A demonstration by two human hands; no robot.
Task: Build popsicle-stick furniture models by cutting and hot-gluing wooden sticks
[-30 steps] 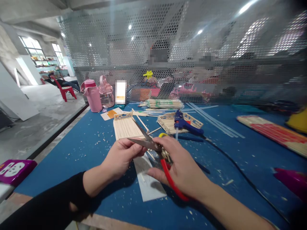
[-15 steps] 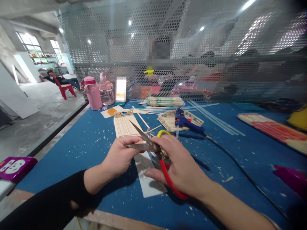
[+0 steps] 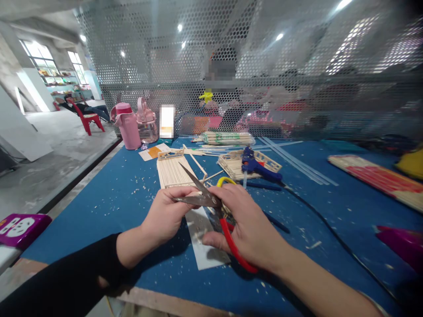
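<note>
My right hand (image 3: 246,224) grips scissors (image 3: 213,202) with one red and one yellow handle, and their blades stand apart. The thumb lies by the red handle. At the blades, my left hand (image 3: 165,215) has its fingers pinched on a small pale stick piece (image 3: 197,193), mostly hidden by the fingers. Just beyond my hands lies a flat panel of wooden sticks (image 3: 175,171), with a raised rail at its far end. A white sheet (image 3: 206,246) lies beneath my hands.
A blue glue gun (image 3: 259,169) rests on a stick-built tray (image 3: 228,167), its cable (image 3: 324,220) running right. Behind are bagged sticks (image 3: 228,138), clear glue sticks (image 3: 294,160) and pink bottles (image 3: 128,127). A purple power strip (image 3: 24,231) sits left; perforated metal screen (image 3: 148,57) closes the back.
The view has shifted very slightly. Both hands and the scissors keep nearly the same pose, with the blades still apart.
</note>
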